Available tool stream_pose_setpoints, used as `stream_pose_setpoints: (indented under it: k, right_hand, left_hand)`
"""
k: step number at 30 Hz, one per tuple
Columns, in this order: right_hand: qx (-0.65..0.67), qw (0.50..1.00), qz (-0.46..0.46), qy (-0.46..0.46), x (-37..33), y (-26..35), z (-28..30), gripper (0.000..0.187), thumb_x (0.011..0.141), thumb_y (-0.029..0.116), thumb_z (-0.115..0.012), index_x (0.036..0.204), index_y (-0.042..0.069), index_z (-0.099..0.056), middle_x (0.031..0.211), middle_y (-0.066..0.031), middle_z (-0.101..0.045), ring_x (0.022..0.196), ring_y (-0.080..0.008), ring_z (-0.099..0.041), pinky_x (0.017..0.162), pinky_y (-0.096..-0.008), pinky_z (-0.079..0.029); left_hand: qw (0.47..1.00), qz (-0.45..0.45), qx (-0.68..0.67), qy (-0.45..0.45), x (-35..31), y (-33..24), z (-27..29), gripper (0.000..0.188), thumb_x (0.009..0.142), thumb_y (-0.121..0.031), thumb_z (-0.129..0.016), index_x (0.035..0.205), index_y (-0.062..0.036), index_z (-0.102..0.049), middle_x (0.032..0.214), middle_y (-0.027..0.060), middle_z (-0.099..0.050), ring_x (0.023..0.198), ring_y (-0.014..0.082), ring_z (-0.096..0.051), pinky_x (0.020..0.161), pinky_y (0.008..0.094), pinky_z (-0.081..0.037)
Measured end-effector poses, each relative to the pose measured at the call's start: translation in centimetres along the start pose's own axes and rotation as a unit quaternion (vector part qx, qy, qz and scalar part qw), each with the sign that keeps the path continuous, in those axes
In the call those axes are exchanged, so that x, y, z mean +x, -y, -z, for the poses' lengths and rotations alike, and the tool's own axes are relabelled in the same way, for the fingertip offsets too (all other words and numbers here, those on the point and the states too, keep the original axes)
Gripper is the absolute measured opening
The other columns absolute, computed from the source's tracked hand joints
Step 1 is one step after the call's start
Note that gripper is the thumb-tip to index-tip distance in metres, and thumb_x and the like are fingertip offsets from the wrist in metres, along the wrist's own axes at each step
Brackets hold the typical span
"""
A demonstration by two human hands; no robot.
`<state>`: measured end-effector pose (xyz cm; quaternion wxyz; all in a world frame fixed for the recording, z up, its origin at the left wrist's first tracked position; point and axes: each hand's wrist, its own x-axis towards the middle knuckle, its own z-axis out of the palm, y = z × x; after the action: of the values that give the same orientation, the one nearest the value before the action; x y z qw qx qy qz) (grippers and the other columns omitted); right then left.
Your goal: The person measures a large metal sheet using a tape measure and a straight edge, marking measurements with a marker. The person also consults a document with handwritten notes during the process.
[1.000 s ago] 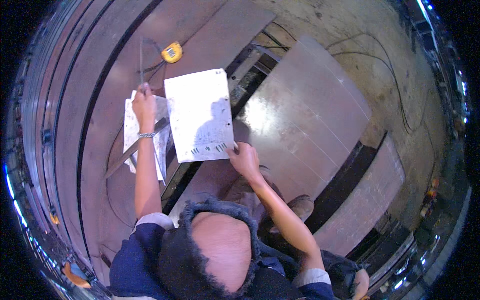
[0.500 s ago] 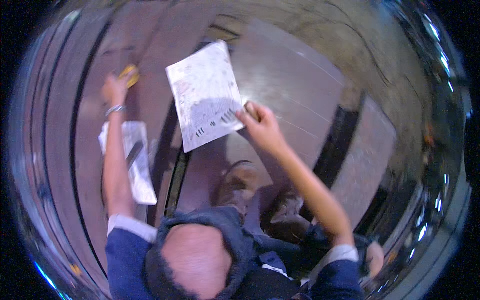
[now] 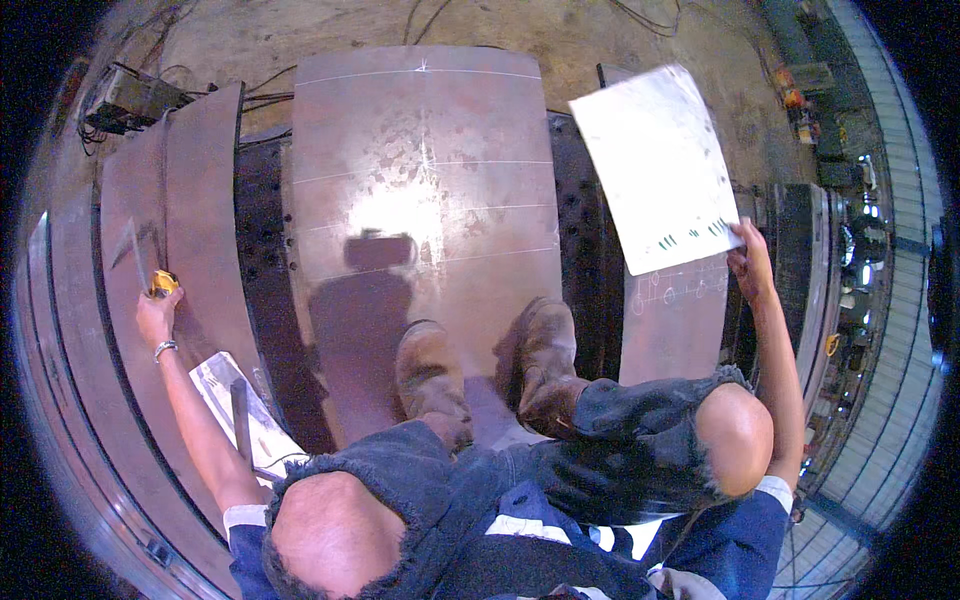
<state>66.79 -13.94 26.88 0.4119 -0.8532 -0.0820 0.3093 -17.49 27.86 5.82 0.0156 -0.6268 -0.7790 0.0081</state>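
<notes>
My left hand (image 3: 156, 315) is closed around a yellow tape measure (image 3: 164, 283), out over the steel plate on the left. A thin pale strip, apparently the tape's blade (image 3: 139, 255), sticks out beyond it. By its lower right corner, my right hand (image 3: 753, 265) pinches a white sheet (image 3: 655, 165) with green marks along the near edge. The sheet hangs over the right-hand plate (image 3: 672, 330), which bears chalked circles and lines. Under my left forearm lie other papers (image 3: 215, 378) with a dark flat bar (image 3: 241, 420) across them.
Between my boots (image 3: 433, 375) and the far floor spreads a broad steel plate (image 3: 480, 110) with white cross lines. Dark gaps with beams (image 3: 262, 200) separate the plates. A boxy machine (image 3: 135, 98) stands far left, cables (image 3: 430, 20) run over the floor, and clutter lines the right side.
The view has swung left, bringing the middle plate into the centre. My right hand has carried the sheet rightward, from the middle to above the right plate. The tape measure stays in my left hand.
</notes>
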Motion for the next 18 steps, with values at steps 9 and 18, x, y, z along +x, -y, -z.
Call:
stream_pose_setpoints:
  k: [9, 18]
  right_hand:
    - [-0.086, 0.99, -0.098, -0.062, 6.4, -18.9, 8.4, 0.033, 0.088, 0.028, -0.065, 0.112, 0.005, -0.06, 0.07, 0.0009, -0.053, 0.047, -0.0083, -0.045, 0.038, -0.0249, -0.032]
    - [-0.232, 0.919, 0.231, -0.219, 4.0, -14.0, -3.5, 0.038, 0.086, 0.032, -0.071, 0.111, 0.004, -0.065, 0.084, -0.0193, -0.072, 0.076, -0.029, -0.072, 0.067, -0.0397, -0.053]
  left_hand:
    - [0.989, -0.052, 0.005, -0.142, 0.9, 4.2, 3.6, 0.061, 0.069, -0.045, -0.082, 0.107, 0.0, -0.065, 0.088, 0.0161, -0.069, 0.077, 0.0307, -0.063, 0.064, 0.0396, -0.046]
    - [0.943, -0.093, -0.272, -0.168, -1.7, -10.1, 16.9, 0.05, 0.078, -0.037, -0.079, 0.113, -0.0025, -0.065, 0.083, 0.0045, -0.064, 0.066, 0.0111, -0.049, 0.056, 0.0263, -0.033]
